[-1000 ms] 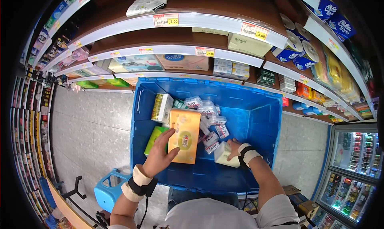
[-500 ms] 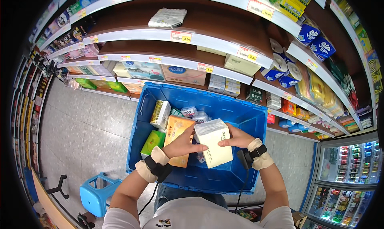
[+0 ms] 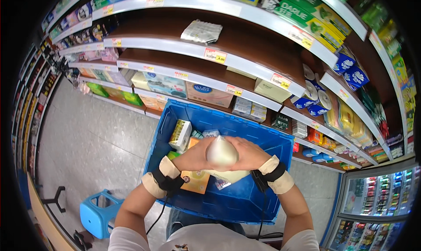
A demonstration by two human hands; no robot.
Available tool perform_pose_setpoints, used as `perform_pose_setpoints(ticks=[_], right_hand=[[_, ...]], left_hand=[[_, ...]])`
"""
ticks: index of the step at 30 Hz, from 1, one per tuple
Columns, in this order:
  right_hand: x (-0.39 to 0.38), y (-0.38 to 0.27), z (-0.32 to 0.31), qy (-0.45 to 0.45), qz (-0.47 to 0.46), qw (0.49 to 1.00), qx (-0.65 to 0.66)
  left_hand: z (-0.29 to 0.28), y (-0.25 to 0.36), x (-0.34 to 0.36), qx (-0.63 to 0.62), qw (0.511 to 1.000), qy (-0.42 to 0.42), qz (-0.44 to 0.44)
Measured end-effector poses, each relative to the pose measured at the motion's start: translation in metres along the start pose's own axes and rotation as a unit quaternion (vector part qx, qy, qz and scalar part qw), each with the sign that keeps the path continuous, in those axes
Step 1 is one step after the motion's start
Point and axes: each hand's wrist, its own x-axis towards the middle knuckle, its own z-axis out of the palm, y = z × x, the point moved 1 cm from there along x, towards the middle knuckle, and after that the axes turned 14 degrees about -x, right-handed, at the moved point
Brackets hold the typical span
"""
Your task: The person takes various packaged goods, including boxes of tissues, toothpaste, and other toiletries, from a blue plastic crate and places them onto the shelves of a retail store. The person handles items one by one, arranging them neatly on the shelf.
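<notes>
My left hand and my right hand are wrapped round a cream tissue pack, which they hold raised above a blue crate. The pack's shiny pale top shows between my hands; its lower part is partly hidden by them. Beneath, in the crate, lie an orange pack, a white-and-yellow box, a green pack mostly behind my left wrist, and several small wrapped packs.
Shelving with paper packs, rolls and boxes curves round in front; a flat white pack lies on an upper shelf. At lower left are a blue stool and a black metal frame. A glass-door cooler stands at right.
The cream pack has been lifted from the crate's right side and turned upward between both hands. My left hand has left the orange pack to grip it. The view has shifted toward the shelves.
</notes>
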Motion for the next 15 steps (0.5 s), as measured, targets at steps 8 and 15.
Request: perform_pose_setpoints(ticks=[8,15], right_hand=[[-0.002,0.022,0.008,0.374,0.118,0.92,-0.003],[0.06,0.06,0.026,0.363,0.173,0.878,0.262]], left_hand=[[-0.058,-0.018,0.029,-0.213,0.959,0.184,0.043],[-0.091,-0.003,0.111,-0.151,0.957,0.211,0.129]])
